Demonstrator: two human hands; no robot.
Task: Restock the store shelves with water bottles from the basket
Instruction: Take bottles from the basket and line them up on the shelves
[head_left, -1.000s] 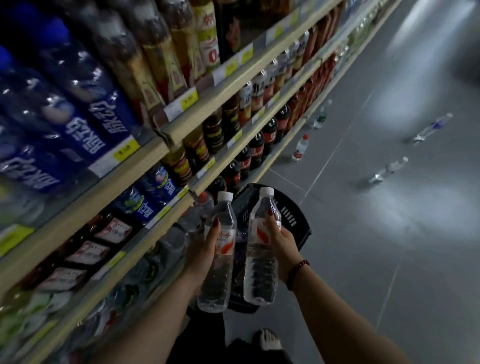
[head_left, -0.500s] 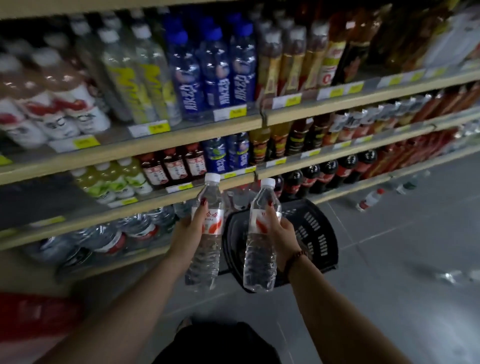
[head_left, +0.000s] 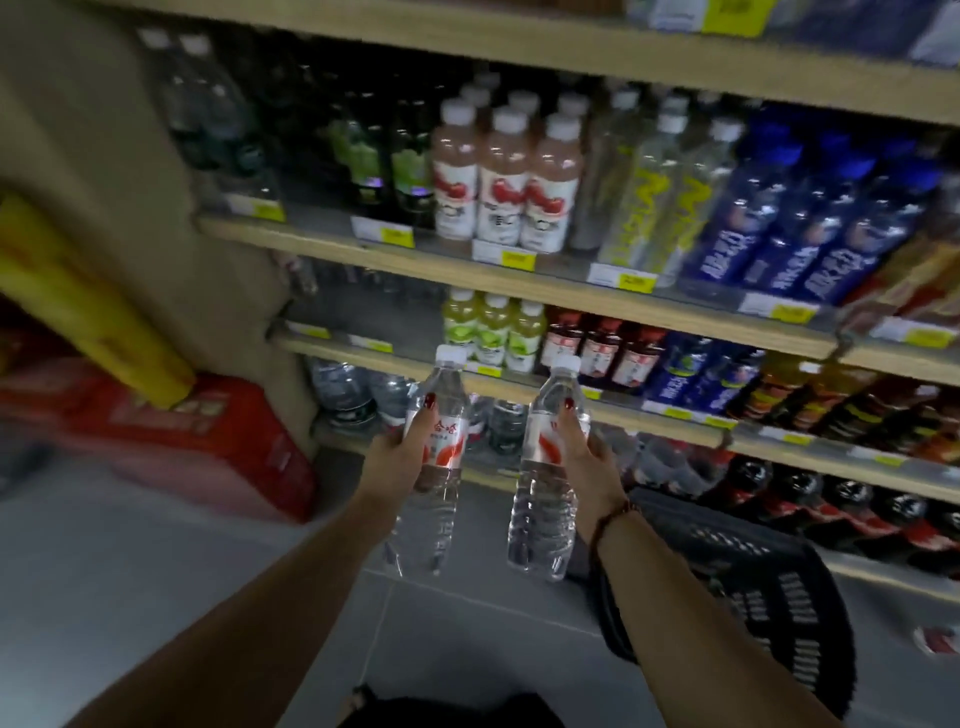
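Note:
My left hand (head_left: 397, 457) grips a clear water bottle (head_left: 431, 514) with a white cap and a red-and-white label, held upright in front of the lower shelves. My right hand (head_left: 587, 462) grips a second water bottle (head_left: 545, 519) of the same kind, upright beside the first. The black plastic basket (head_left: 769, 587) stands on the floor at the lower right, partly hidden behind my right forearm. The low shelf (head_left: 493, 478) just beyond the two bottles holds several clear water bottles, dim and blurred.
The wooden shelves (head_left: 519, 280) above carry juice, tea, blue drink bottles and dark soda. Red cartons (head_left: 197, 441) with a yellow pack (head_left: 88, 306) on top are stacked at the left on the grey tile floor (head_left: 156, 582).
My view has swung left along the shelves to their left end. Both hands still hold their bottles and have moved left of the basket, closer to the low shelf.

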